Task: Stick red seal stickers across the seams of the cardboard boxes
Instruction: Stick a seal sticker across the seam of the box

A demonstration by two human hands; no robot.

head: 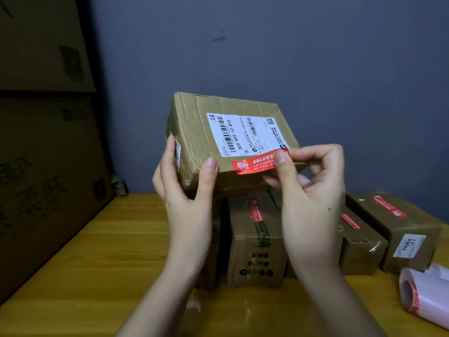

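Observation:
A brown cardboard box [201,132] with a white shipping label [245,133] is held up in front of me, tilted. My left hand [187,188] grips its left end, thumb on the near top edge, fingers behind. A red seal sticker [252,164] lies along the box's near edge below the label. My right hand [308,188] pinches the sticker's right end, thumb on top, fingers under the box. The sticker's left end lies flat on the cardboard.
Three sealed boxes with red stickers stand on the yellow wooden table [97,259]: one [255,242] under the held box, two more [359,242] [398,227] to the right. A sticker roll [422,300] lies at the right edge. Large cartons [43,142] stack on the left.

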